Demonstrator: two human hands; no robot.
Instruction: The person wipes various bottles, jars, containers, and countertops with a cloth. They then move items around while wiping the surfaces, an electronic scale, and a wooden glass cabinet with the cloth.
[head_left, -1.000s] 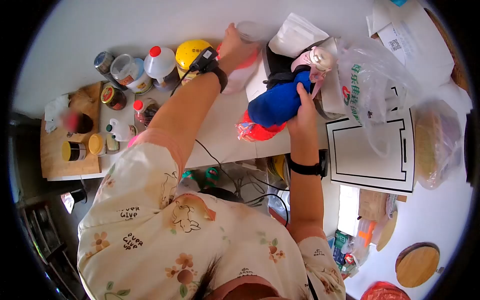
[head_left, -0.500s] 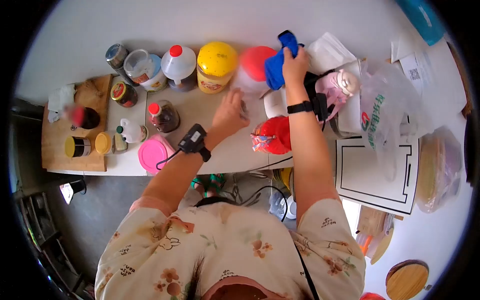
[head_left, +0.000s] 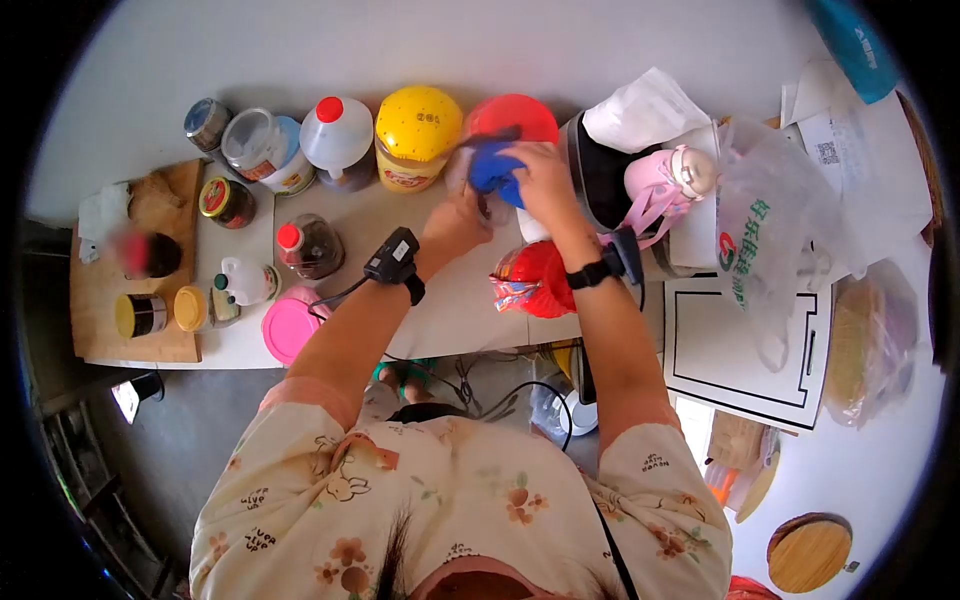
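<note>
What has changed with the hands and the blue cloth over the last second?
The right hand has carried the blue cloth leftward from beside the pink bottle; the left hand has drawn back bodyward, now beside the cloth. The red bag stayed put.

Free tabletop (head_left: 462,297) between left hand (head_left: 458,225) and red bag (head_left: 550,282), yellow-lidded jar (head_left: 412,145) an obstacle behind.
</note>
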